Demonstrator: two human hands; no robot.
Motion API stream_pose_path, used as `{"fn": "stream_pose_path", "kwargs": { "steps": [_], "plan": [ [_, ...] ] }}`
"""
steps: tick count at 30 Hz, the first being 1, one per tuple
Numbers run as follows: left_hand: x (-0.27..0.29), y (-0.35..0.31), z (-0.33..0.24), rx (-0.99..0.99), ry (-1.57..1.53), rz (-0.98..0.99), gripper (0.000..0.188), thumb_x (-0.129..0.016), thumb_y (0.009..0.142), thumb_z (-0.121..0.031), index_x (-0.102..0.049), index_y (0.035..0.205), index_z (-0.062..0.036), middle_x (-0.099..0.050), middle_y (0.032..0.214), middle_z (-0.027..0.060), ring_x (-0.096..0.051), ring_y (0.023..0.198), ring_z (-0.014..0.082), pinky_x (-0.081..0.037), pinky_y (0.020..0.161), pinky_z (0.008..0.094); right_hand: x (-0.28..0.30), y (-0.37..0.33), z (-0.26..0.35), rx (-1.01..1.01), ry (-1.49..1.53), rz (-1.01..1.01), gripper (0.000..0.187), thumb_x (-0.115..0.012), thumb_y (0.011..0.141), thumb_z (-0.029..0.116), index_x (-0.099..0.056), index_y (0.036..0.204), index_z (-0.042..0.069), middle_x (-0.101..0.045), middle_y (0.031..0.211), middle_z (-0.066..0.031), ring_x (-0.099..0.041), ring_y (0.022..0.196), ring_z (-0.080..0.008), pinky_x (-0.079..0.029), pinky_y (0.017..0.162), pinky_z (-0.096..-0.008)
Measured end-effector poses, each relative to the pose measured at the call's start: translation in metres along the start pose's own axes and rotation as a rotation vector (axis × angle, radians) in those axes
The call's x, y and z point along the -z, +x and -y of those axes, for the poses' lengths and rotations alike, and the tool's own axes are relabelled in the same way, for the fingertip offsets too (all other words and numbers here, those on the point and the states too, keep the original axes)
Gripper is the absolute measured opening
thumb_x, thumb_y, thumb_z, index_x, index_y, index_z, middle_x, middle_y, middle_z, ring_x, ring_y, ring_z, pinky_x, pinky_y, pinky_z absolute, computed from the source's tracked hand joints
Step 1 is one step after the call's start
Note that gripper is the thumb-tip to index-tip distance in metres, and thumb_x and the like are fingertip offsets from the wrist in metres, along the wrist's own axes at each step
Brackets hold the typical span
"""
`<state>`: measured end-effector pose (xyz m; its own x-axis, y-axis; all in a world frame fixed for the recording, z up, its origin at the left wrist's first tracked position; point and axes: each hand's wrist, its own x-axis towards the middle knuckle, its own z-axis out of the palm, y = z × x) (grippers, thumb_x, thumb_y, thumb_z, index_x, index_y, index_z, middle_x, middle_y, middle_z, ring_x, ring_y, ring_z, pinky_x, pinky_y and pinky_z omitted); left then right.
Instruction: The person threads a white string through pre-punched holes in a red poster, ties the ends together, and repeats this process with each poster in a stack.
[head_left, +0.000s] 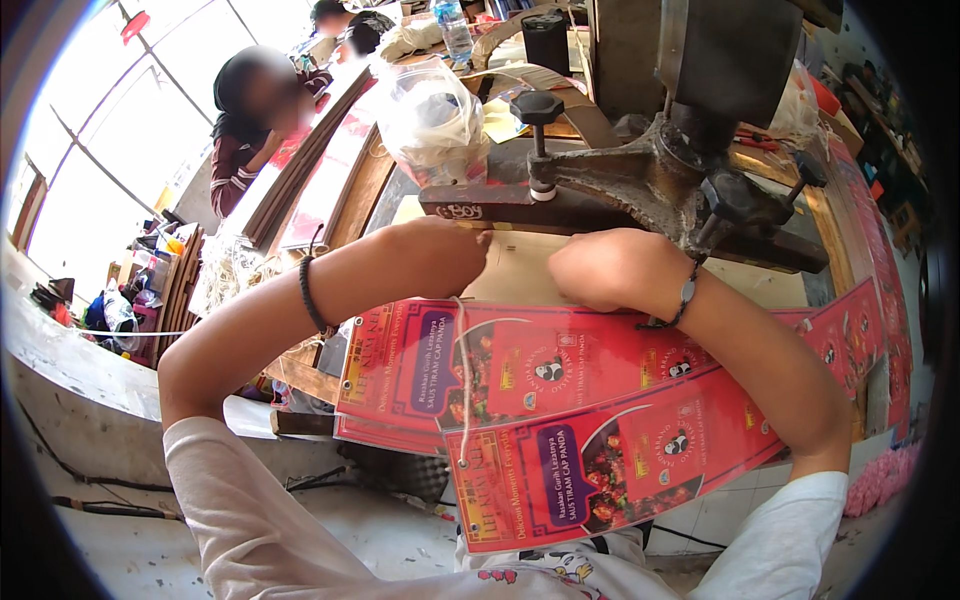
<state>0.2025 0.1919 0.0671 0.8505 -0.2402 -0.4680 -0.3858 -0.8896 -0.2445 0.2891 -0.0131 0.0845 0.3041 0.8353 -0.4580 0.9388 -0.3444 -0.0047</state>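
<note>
Both forearms reach out over a stack of red printed plastic sheets toward a dark metal press (650, 170). My left hand (440, 258) is curled closed just below the press's dark crossbar (500, 208), above the upper edge of the red sheets. My right hand (608, 270) is also closed, to the right along the same edge. What either hand holds is hidden under the fingers. A pale flat board (520, 268) shows between the hands. The upper red sheet (545, 365) and the nearer red sheet (590, 465) overlap; a whitish cord (463, 375) hangs across them.
A clear plastic bag (430, 120) sits behind my left hand. Beyond it stand a water bottle (453, 30) and a black cylindrical container (546, 42). At the far left a person (255, 120) sits beside long brown strips (310, 160). More red sheets (850, 330) extend right.
</note>
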Motion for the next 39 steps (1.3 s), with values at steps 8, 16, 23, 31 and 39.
{"fn": "stream_pose_path", "kwargs": {
  "steps": [8,16,23,31,39],
  "plan": [
    [-0.016,-0.047,0.054,0.314,-0.175,0.256,0.049,-0.059,0.093,-0.023,-0.048,0.137,-0.0044,-0.066,0.106,0.0203,-0.068,0.087,0.0349,-0.054,0.08,0.0462,-0.002,0.006,0.0,0.016,-0.003,0.014,0.018,-0.06,0.084,0.007,-0.072,0.096,-0.002,-0.07,0.108,-0.0207,-0.069,0.096,-0.0369,-0.057,0.075,-0.0438],
    [-0.059,-0.055,0.063,0.223,-0.194,-0.428,0.031,-0.068,0.092,-0.019,-0.06,0.121,-0.0105,-0.059,0.106,0.0105,-0.063,0.108,0.0326,-0.049,0.089,0.0444,-0.011,0.02,-0.005,0.044,0.031,-0.08,0.024,-0.062,0.09,0.018,-0.071,0.098,-0.003,-0.069,0.105,-0.0232,-0.068,0.095,-0.0393,-0.056,0.076,-0.0453],
    [-0.034,-0.115,0.018,0.67,-0.411,-0.61,0.032,-0.059,0.099,-0.028,-0.064,0.117,-0.0024,-0.071,0.087,0.0136,-0.065,0.075,0.0284,-0.051,0.074,0.0404,-0.019,0.035,0.004,0.267,0.321,-0.636,0.032,-0.061,0.096,0.03,-0.071,0.096,-0.001,-0.069,0.083,-0.0257,-0.068,0.084,-0.0439,-0.055,0.08,-0.0501],
    [-0.004,-0.126,-0.102,0.414,-0.625,-0.985,0.029,-0.065,0.095,-0.023,-0.063,0.115,-0.0021,-0.071,0.085,0.0126,-0.066,0.07,0.0265,-0.05,0.07,0.0375,-0.003,0.019,0.039,0.8,0.036,-1.377,0.042,-0.07,0.09,0.033,-0.054,0.12,0.01,-0.06,0.104,-0.0059,-0.064,0.09,-0.0265,-0.052,0.082,-0.0418],
    [-0.019,-0.128,-0.151,0.703,-0.709,-1.348,0.031,-0.073,0.089,-0.024,-0.062,0.106,-0.0009,-0.06,0.08,0.0107,-0.064,0.075,0.0253,-0.049,0.073,0.0363,-0.006,0.018,0.031,0.716,0.111,-1.289,0.031,-0.074,0.087,0.03,-0.062,0.105,0.007,-0.065,0.085,-0.0079,-0.063,0.081,-0.0265,-0.049,0.076,-0.041]
  ]
}}
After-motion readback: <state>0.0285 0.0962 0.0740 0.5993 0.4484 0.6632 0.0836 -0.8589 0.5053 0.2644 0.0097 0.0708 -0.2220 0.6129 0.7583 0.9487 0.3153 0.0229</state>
